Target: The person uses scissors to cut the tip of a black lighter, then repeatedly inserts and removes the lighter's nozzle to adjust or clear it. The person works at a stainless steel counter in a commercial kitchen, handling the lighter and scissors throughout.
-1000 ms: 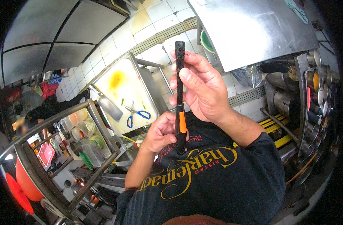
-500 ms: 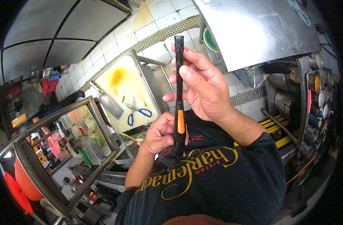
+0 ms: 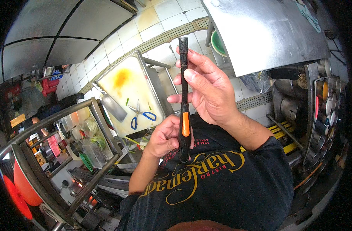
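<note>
Upright in front of my chest is a long-necked gas lighter, black with an orange panel on its handle and a wider, ridged tip at the top. My left hand closes round the lower handle. Higher up, my right hand pinches the neck between thumb and fingers just below the tip. Beyond my hands, a stained white cutting board carries blue-handled scissors, a broad metal cleaver and bits of green vegetable.
A steel table stands at the far right, a green basin partly under its edge. Pots and pans fill racks on the right. At left, a metal-framed cart stands beside plastic tubs. Stove flames glow lower left.
My hands keep the same grip on the gas lighter. The view has shifted very slightly; nothing was taken up or let go.
</note>
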Demonstrator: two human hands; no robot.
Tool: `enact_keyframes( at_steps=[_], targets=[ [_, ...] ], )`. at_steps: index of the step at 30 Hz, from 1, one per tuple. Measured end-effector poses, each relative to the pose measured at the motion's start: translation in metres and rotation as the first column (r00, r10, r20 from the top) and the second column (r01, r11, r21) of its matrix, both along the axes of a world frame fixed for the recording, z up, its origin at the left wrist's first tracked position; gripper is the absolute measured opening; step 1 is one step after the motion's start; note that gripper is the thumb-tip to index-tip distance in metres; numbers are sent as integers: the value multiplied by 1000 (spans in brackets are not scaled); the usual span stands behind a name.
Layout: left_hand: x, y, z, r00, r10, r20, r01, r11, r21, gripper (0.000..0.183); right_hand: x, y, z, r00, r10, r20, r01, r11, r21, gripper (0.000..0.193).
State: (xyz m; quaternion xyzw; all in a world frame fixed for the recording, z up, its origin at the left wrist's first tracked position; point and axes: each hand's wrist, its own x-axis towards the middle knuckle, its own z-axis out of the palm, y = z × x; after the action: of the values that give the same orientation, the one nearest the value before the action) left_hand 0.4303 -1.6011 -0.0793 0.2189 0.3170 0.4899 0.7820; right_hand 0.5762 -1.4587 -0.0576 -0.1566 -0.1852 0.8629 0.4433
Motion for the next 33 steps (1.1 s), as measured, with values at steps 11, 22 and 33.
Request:
enact_keyframes(
  at_steps=[11,22,33],
  targets=[
    [-4,-1,1,1000,-5,0,5,1000,5,53,-7,1,-1,999,3,49,-3,1000,15,45],
    [-6,-3,-12,998,50,-24,-50,999,11,49,-17,0,4,979,86,186,-76,995,-59,41],
    [-55,-32,-77,224,-116,-968,6,993,-118,30,-18,-1,-51,814,320,485,-339,940,-52,37]
  ],
)
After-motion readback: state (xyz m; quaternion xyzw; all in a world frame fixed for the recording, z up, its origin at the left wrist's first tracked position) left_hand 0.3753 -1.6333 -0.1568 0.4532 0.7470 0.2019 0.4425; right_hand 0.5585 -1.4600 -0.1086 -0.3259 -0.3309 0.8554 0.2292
